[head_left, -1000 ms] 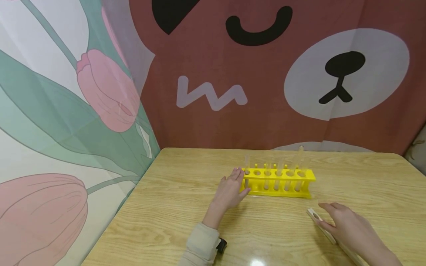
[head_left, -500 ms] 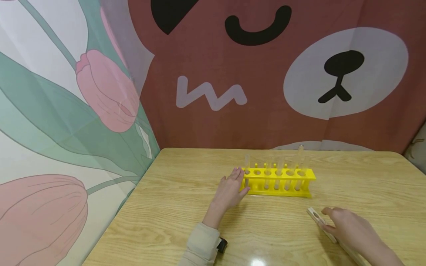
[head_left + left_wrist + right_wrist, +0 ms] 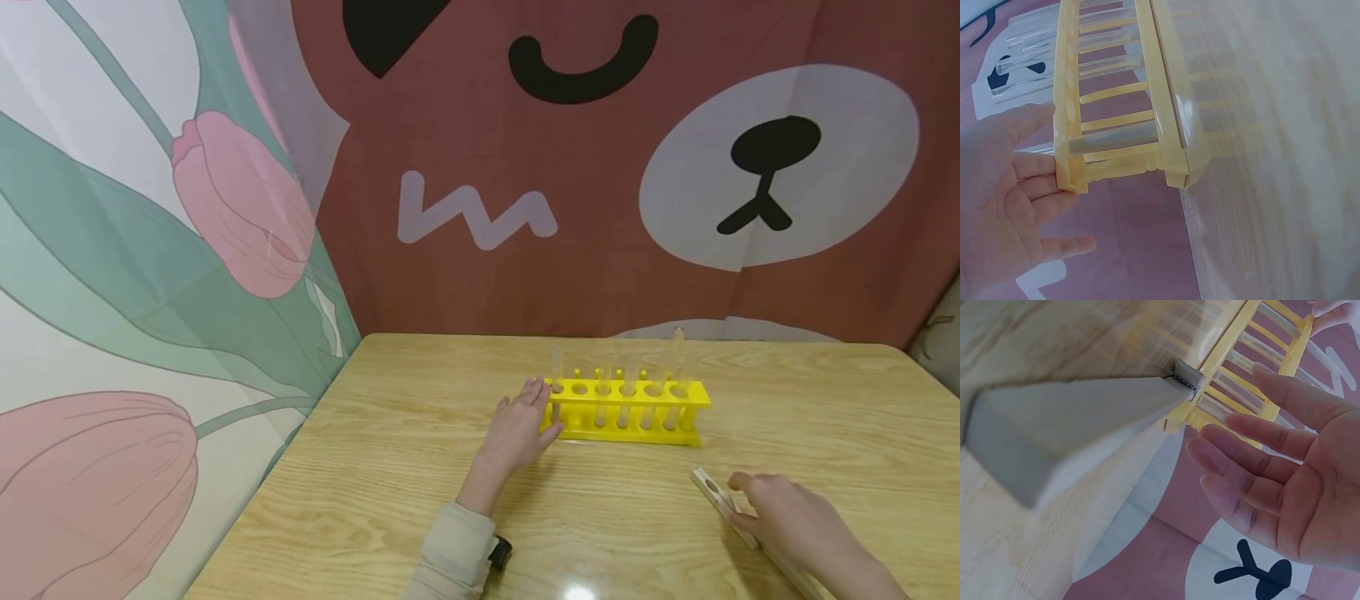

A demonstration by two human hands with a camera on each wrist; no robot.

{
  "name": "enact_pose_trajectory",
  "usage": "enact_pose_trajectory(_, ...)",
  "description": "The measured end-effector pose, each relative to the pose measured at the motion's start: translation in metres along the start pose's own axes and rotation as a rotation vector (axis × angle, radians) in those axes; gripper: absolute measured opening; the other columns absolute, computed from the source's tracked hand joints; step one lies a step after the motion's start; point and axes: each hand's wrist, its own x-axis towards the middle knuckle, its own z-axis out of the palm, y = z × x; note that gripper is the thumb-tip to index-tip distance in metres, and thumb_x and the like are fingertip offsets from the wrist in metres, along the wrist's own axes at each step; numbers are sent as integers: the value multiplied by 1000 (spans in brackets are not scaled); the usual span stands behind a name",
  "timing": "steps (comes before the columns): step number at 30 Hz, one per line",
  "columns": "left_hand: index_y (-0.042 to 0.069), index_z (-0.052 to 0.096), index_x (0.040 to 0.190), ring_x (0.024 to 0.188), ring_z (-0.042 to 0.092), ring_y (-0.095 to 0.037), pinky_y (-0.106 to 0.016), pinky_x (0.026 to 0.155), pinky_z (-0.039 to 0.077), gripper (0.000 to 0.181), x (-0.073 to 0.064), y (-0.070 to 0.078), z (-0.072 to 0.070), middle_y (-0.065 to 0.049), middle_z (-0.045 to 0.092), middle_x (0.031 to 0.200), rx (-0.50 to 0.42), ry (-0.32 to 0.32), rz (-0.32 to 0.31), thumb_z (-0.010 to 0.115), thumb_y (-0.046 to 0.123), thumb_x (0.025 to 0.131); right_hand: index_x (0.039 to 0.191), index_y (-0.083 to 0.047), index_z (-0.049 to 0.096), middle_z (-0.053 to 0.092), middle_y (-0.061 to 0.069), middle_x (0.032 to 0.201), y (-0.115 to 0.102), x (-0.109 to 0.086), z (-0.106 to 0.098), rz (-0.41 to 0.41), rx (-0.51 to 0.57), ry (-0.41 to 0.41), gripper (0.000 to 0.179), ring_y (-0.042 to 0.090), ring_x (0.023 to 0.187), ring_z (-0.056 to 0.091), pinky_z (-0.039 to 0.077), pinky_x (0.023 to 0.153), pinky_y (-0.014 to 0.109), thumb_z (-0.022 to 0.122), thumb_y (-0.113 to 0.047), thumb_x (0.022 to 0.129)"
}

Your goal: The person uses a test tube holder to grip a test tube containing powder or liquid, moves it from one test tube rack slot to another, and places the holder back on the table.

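Note:
A yellow test tube rack [image 3: 693, 395] stands on the table, holding several clear test tubes [image 3: 629, 371]. One test tube [image 3: 1116, 134] in the end hole by my left hand looks greyish low down, and the hole beside it has no tube. My left hand [image 3: 513, 433] rests its fairly straight fingertips on the rack's left end, thumb at the front edge of the top plate. A wooden test tube clamp [image 3: 1079, 422] with a small spring lies on the table. My right hand [image 3: 795, 521] hovers above the clamp, fingers loosely bent and apart from it.
The wood-grain table [image 3: 360, 483] reaches back to a hanging cloth [image 3: 480, 283] with a bear print. A flower-print cloth [image 3: 150, 333] borders its left side. A black wrist strap [image 3: 500, 553] shows at my left sleeve.
My right hand has shifted slightly right and toward me over the clamp, with thumb and index finger nearer each other. My left hand, the rack and the clamp stay put.

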Motion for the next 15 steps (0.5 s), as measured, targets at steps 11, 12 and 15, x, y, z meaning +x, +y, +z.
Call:
enact_pose_trajectory(11,3,38,135,128,29,-18,-47,94,33,62,-2,-1,0,-10,34,139,1,-2,0,53,40,88,88,-4,61,51,-2,66,4,2,3,73,49,-151,26,14,56,42,36,48,31,71,-24,74)
enact_pose_trajectory(12,3,38,135,128,28,-18,-47,95,33,62,-2,-1,0,-10,34,139,2,-2,-1,53,40,88,88,-4,61,52,-2,68,5,3,4,71,51,-156,27,14,57,42,36,49,31,71,-24,74)
enact_pose_trajectory(15,3,38,135,128,28,-18,-47,95,32,62,-1,0,-1,-9,34,139,6,-5,-4,52,40,88,88,-4,61,51,-2,68,8,2,6,69,62,-170,26,14,58,43,37,50,32,71,-24,75)
